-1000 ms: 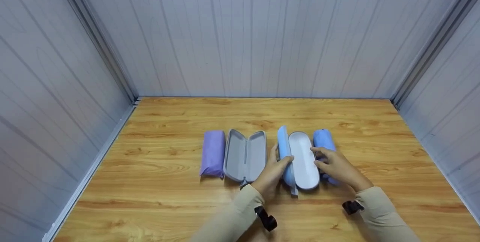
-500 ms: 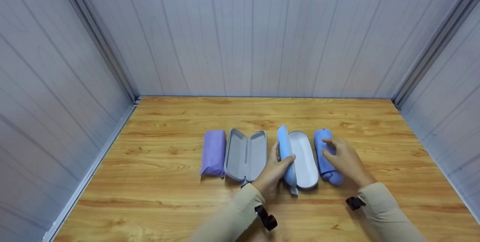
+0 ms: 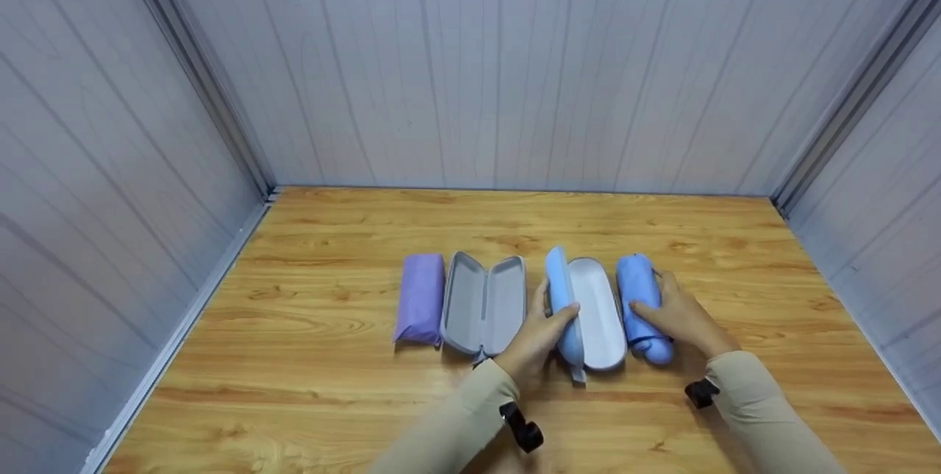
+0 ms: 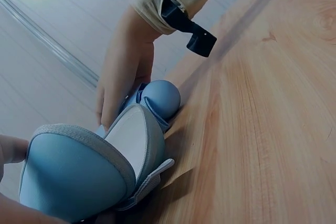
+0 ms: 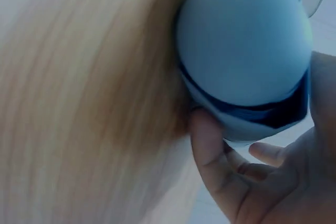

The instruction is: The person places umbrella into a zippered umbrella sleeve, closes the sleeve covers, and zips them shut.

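Observation:
A light blue zip case (image 3: 597,312) stands open, its white inside showing and its lid raised on the left. My left hand (image 3: 540,333) holds that lid (image 4: 73,177), thumb on one face and fingers behind. Just right of the case lies a compact folded umbrella (image 3: 637,284) in blue cloth with a rounded pale blue end (image 5: 244,40). My right hand (image 3: 685,321) grips the umbrella from its right side, thumb across the top. In the right wrist view its fingers curl against the cloth. Part of the umbrella's side is hidden behind this hand.
Left of my left hand, an open grey zip case (image 3: 504,305) lies spread flat. Beside it is a purple cloth-covered bundle (image 3: 420,297). Pale panel walls (image 3: 470,77) enclose the wooden table (image 3: 309,364) at the back and sides.
My right hand has left the blue case's edge, moved right and taken hold of the umbrella. The left hand has stayed on the lid.

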A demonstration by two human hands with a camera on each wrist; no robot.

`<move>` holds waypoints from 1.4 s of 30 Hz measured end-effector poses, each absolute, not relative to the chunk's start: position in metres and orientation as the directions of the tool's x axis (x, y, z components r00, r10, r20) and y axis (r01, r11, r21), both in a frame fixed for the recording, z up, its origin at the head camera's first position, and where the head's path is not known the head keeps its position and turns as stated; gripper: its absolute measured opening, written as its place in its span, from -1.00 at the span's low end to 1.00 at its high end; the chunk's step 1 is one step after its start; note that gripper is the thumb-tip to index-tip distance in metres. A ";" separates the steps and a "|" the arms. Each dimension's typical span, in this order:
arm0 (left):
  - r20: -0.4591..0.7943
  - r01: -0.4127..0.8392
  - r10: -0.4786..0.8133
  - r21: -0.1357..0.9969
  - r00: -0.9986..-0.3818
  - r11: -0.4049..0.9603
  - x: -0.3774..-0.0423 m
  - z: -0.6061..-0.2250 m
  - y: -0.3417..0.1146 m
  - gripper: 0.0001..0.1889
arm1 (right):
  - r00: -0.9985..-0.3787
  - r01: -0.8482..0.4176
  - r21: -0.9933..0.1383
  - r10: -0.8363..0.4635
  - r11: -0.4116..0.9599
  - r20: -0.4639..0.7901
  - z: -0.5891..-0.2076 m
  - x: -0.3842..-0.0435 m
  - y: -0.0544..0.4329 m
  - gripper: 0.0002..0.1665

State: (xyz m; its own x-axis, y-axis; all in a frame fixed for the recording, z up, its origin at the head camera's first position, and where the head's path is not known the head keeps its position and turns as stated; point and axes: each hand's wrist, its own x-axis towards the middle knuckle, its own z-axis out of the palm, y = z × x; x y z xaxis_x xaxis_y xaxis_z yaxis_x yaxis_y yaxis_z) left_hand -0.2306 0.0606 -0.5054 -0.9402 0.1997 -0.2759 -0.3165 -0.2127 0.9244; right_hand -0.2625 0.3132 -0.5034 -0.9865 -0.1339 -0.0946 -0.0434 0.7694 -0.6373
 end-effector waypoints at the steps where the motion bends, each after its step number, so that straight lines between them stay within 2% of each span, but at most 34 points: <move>1: -0.279 -0.320 0.197 0.922 -0.940 -0.218 -0.230 -0.505 0.061 -0.12 | -0.986 -0.037 -0.648 -0.134 0.761 -0.101 -0.505 -0.262 0.314 0.10; 14: -0.299 -0.337 0.189 0.915 -0.935 -0.220 -0.235 -0.502 0.067 -0.09 | -0.989 -0.021 -0.701 -0.119 0.713 -0.091 -0.505 -0.263 0.319 0.05; 26: -0.239 -0.292 0.227 0.925 -0.944 -0.242 -0.235 -0.501 0.065 -0.08 | -0.993 -0.005 -0.766 -0.096 0.643 -0.075 -0.475 -0.257 0.311 0.09; 42: -0.208 -0.279 0.255 0.916 -0.944 -0.286 -0.234 -0.501 0.064 -0.10 | -0.985 -0.117 -0.767 -0.171 0.631 0.009 -0.478 -0.263 0.267 0.02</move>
State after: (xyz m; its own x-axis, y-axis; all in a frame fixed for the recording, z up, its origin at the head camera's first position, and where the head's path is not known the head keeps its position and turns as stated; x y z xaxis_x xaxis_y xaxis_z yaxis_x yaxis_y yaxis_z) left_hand -0.2343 0.0636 -0.5011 -0.9442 0.2553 -0.2081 -0.2794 -0.2863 0.9165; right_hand -0.2627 0.2671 -0.4780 -0.9852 -0.1710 0.0094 -0.1169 0.6312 -0.7668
